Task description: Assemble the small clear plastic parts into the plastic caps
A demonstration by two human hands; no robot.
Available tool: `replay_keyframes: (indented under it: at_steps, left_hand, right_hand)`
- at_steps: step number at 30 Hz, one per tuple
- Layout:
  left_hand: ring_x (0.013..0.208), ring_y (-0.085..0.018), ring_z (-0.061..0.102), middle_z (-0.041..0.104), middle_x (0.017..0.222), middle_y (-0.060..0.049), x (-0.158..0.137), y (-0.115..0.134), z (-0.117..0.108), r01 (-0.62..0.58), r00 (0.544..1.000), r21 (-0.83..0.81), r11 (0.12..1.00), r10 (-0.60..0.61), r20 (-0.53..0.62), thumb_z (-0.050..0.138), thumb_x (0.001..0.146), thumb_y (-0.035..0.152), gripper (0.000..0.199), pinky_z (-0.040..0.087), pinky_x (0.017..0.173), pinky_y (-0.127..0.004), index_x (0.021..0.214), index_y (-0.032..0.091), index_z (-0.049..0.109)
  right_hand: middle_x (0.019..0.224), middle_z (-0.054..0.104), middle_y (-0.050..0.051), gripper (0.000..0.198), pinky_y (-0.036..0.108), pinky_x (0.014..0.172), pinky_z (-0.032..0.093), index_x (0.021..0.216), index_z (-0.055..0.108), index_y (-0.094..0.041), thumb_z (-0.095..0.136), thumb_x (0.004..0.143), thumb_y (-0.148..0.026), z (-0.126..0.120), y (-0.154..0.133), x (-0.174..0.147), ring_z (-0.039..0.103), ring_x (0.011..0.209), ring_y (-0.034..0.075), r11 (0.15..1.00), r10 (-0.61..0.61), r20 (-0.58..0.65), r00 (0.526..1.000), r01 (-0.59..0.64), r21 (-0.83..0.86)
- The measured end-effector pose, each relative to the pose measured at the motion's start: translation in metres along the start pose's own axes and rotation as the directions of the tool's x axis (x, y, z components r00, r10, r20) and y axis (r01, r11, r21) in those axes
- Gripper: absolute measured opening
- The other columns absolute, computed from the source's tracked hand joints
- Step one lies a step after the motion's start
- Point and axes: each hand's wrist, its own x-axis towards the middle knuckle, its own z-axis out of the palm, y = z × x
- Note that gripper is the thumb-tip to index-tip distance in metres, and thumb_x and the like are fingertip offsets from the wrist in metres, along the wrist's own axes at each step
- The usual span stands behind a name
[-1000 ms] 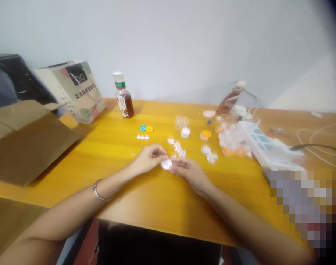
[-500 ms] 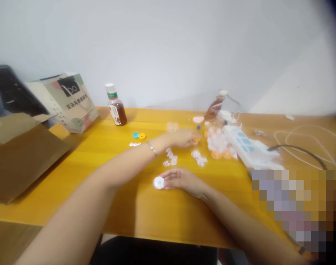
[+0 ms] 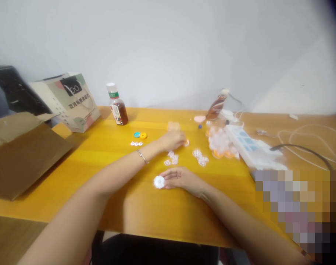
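Head view, with the clock laid about its middle: just under nine o'clock, an open cardboard box [image 3: 32,158] is cut off by the left edge, a dark bag-like thing behind it cut off too. Just above nine, a printed paper bag [image 3: 74,105] stands tilted on the table [image 3: 74,176]. Toward ten, a bottle [image 3: 118,108] of brown drink stands upright. Nearer in, at nine, are a blue ring [image 3: 136,135] and a yellow ring [image 3: 143,135], touching, with three small white pieces [image 3: 136,144] just below.

Between six and seven, a white disc [image 3: 159,182] is pinched between thumb and fingers of the right hand [image 3: 181,178]; whether it touches the table I cannot tell. At the centre, the left hand [image 3: 172,141] is curled almost closed and seems to grip an orange-and-white piece [image 3: 187,142], mostly masked by the fingertips. A clear blurry thing [image 3: 173,126] is partly behind that hand. White cut-out pieces lie at six [image 3: 174,159], and more cut-outs [image 3: 202,161] toward four.

At two leans a second bottle [image 3: 216,108]. Around three come blurred white and orange cups [image 3: 221,141], a white tray [image 3: 245,145] and cables [image 3: 303,141]; at four, pixel blocks hide whatever is there.
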Motion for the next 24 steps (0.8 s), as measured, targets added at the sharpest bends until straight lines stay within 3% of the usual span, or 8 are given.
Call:
replay_keyframes:
  at_steps: [3, 6, 9, 12, 17, 21, 24]
  left_hand:
    - [0.093, -0.016, 0.056, 0.062, 0.095, -0.007, -0.018, 0.005, -0.014, -0.023, 0.996, -0.061, 0.998, 0.018, -0.085, 0.051, 0.080, 0.020, 0.013, 0.041, 0.083, -0.029, 0.088, 0.015, 0.059]
    - [0.099, -0.016, 0.055, 0.061, 0.102, -0.008, -0.044, 0.013, -0.037, 0.032, 0.975, -0.172, 0.985, -0.069, -0.213, 0.054, 0.079, 0.023, 0.012, 0.041, 0.087, -0.031, 0.086, 0.014, 0.058]
    - [0.102, -0.016, 0.054, 0.059, 0.108, -0.009, -0.080, 0.024, -0.059, 0.089, 0.966, -0.272, 0.958, -0.149, -0.212, 0.058, 0.076, 0.023, 0.010, 0.040, 0.090, -0.032, 0.080, 0.014, 0.059]
    - [0.099, -0.016, 0.056, 0.058, 0.110, -0.009, -0.118, 0.034, -0.070, 0.148, 0.968, -0.406, 0.902, -0.217, -0.129, 0.059, 0.075, 0.024, 0.011, 0.044, 0.087, -0.032, 0.079, 0.014, 0.060]
    - [0.102, -0.016, 0.055, 0.060, 0.108, -0.008, -0.155, 0.049, -0.058, 0.156, 0.979, -0.434, 0.887, -0.198, -0.054, 0.056, 0.078, 0.023, 0.008, 0.043, 0.089, -0.034, 0.082, 0.017, 0.061]
    - [0.100, -0.015, 0.055, 0.059, 0.110, -0.007, -0.158, 0.054, -0.046, 0.091, 0.994, -0.376, 0.922, -0.106, -0.019, 0.054, 0.080, 0.022, 0.009, 0.042, 0.089, -0.033, 0.085, 0.018, 0.061]
    - [0.098, -0.016, 0.054, 0.059, 0.107, -0.007, -0.156, 0.055, -0.043, 0.124, 0.988, -0.394, 0.911, -0.151, -0.040, 0.057, 0.077, 0.023, 0.020, 0.041, 0.089, -0.035, 0.097, 0.021, 0.060]
  right_hand:
    - [0.081, 0.068, 0.003, 0.036, 0.032, 0.078, 0.048, 0.088, 0.065, -0.016, 0.074, 0.054, -0.024, -0.001, 0.000, 0.000, 0.064, 0.076, 0.014, 1.000, -0.016, 0.002, 1.000, 0.016, -0.001]
    - [0.080, 0.068, 0.003, 0.034, 0.031, 0.079, 0.047, 0.088, 0.065, -0.016, 0.073, 0.055, -0.024, -0.001, 0.000, 0.000, 0.063, 0.075, 0.013, 0.999, -0.032, -0.007, 0.999, 0.032, 0.003]
    - [0.081, 0.068, 0.003, 0.036, 0.032, 0.080, 0.047, 0.089, 0.064, -0.016, 0.074, 0.055, -0.024, -0.001, 0.000, 0.001, 0.063, 0.074, 0.013, 0.999, -0.046, -0.038, 0.998, 0.047, 0.007]
    - [0.083, 0.068, 0.003, 0.039, 0.034, 0.083, 0.046, 0.090, 0.064, -0.017, 0.074, 0.054, -0.026, 0.001, -0.001, 0.001, 0.063, 0.076, 0.014, 0.998, -0.060, -0.075, 0.995, 0.062, 0.018]
    - [0.083, 0.068, 0.003, 0.034, 0.032, 0.081, 0.047, 0.087, 0.063, -0.018, 0.073, 0.056, -0.027, 0.005, -0.002, 0.001, 0.063, 0.075, 0.013, 0.994, -0.073, -0.152, 0.986, 0.085, 0.073]
    - [0.081, 0.068, 0.003, 0.034, 0.031, 0.080, 0.048, 0.088, 0.062, -0.018, 0.073, 0.057, -0.029, 0.006, -0.001, 0.001, 0.063, 0.074, 0.013, 0.989, -0.086, -0.206, 0.975, 0.108, 0.098]
    - [0.082, 0.068, 0.003, 0.036, 0.033, 0.081, 0.048, 0.089, 0.062, -0.019, 0.073, 0.057, -0.030, 0.006, 0.000, 0.001, 0.063, 0.076, 0.014, 0.987, -0.090, -0.231, 0.969, 0.117, 0.106]
